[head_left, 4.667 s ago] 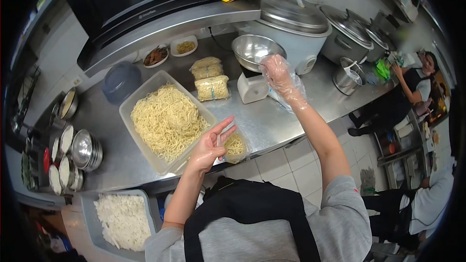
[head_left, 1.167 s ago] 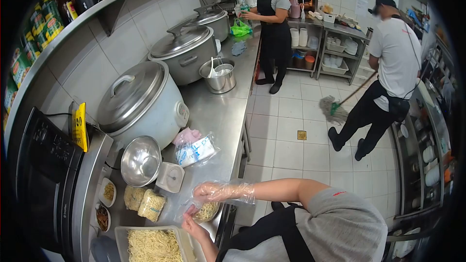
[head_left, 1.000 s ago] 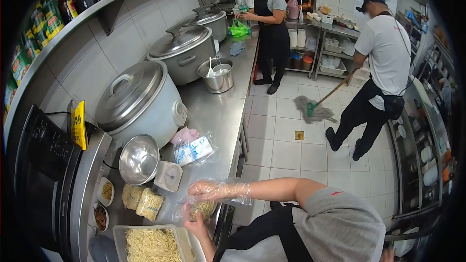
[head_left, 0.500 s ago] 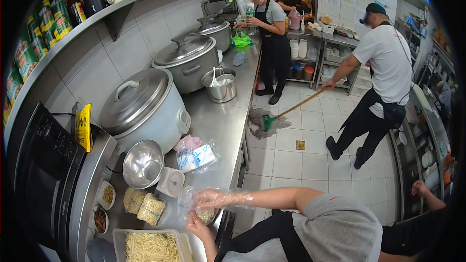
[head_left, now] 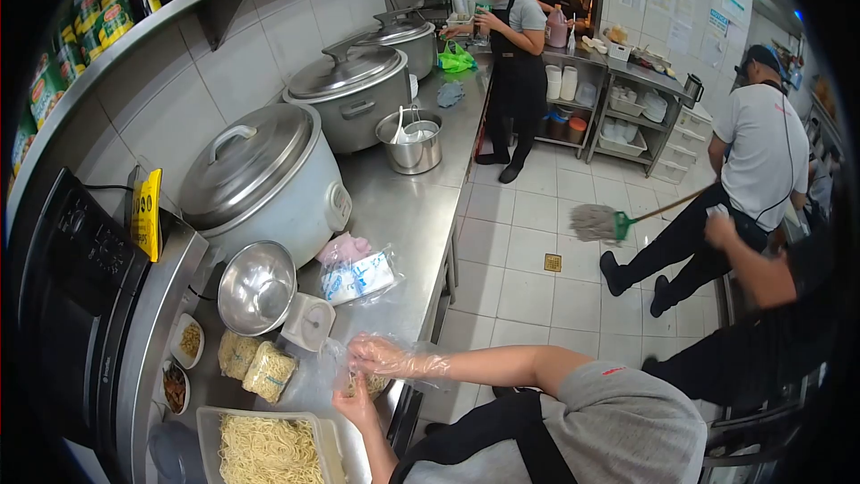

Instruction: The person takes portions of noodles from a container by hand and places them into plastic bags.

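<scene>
My right hand [head_left: 376,355], in a clear plastic glove, is closed on the gathered edge of a clear plastic bag [head_left: 332,363]. My left hand [head_left: 359,405] is just below it, its fingers pinching the same bag. A bagged portion of noodles [head_left: 374,385] shows partly behind my hands at the counter's edge. Two packed noodle bags [head_left: 269,372] lie to the left. A tub of loose noodles [head_left: 333,448] is at the bottom. The small white scale [head_left: 309,323] stands beyond my hands, with a steel bowl [head_left: 257,288] tilted on or against it.
Large cookers [head_left: 260,179] line the wall. A steel pot [head_left: 414,148] and tissue pack [head_left: 358,277] are on the counter [head_left: 394,215]. One person [head_left: 515,45] stands at its far end; another mops with a mop [head_left: 598,223]. A third person's arm [head_left: 752,260] is at right.
Both hands stay close together at the bag. The mop has swung right, away from the counter, and its holder has turned. A person in dark clothes has come further into view at right.
</scene>
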The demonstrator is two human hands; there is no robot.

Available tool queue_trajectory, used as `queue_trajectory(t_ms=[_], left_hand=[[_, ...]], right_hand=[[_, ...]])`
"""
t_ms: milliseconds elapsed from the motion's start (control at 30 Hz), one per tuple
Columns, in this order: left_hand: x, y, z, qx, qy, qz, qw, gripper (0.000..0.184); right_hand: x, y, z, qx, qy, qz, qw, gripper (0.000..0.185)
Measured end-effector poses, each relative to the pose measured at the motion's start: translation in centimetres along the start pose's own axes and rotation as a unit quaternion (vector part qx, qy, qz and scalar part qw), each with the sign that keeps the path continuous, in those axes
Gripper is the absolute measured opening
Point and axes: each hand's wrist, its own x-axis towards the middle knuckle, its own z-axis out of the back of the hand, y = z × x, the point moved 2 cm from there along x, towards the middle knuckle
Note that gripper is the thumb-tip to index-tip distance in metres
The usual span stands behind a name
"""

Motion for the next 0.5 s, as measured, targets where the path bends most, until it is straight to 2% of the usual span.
queue_trajectory(t_ms=[67,167,200,267,500], left_hand=[[0.1,1.7,0.4,-0.064,0.032,0.104,0.992,0.016],[-0.1,2.5,0.6,-0.054,0.036,0.121,0.991,0.015],[0.0,2.6,0.5,-0.056,0.037,0.122,0.990,0.015],[-0.2,2.6,0.5,-0.044,0.034,0.054,0.997,0.012],[0.4,1.7,0.3,-0.076,0.029,0.068,0.994,0.009]], right_hand=[[0.3,0.2,0.0,0.025,-0.010,-0.039,0.999,0.028],[0.4,1.2,0.7,0.032,0.022,-0.063,0.997,0.025],[0.5,1.3,1.1,0.030,0.023,-0.065,0.997,0.025],[0.4,1.8,1.7,0.096,0.046,-0.028,0.994,0.022],[0.4,2.1,2.8,0.027,0.031,-0.033,0.999,0.027]])
